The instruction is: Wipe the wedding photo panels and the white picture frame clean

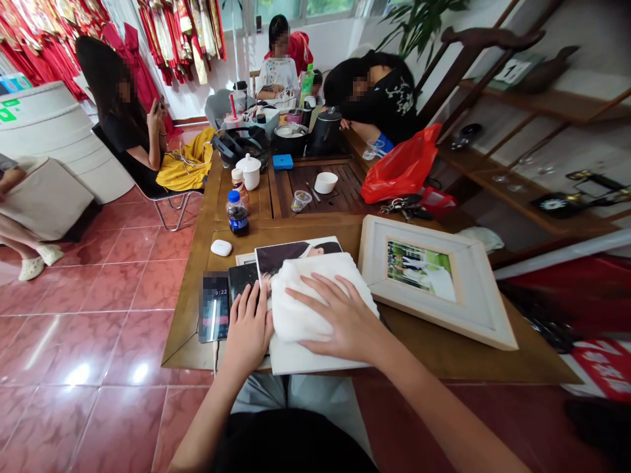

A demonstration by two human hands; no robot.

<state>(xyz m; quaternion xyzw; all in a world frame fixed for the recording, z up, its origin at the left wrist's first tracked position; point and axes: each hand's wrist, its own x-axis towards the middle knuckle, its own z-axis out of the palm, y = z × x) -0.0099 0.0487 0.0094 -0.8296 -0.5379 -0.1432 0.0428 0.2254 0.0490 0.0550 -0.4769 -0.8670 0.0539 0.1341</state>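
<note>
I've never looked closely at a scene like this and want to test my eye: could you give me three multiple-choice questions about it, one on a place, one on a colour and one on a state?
1. Where is the white cloth?
A. Under the right hand, on a photo print
B. On the floor
C. On the shelf

2. What colour is the plastic bag at the table's far side?
A. Blue
B. Red
C. Yellow

3. How is the off-white picture frame placed?
A. Hanging on the wall
B. Held in the hands
C. Lying on the wooden table

Answers:
1. A, because the right hand's fingers press on the cloth, which covers part of the print.
2. B, because the bag shows bright red.
3. C, because the frame rests on the tabletop, face up.
</note>
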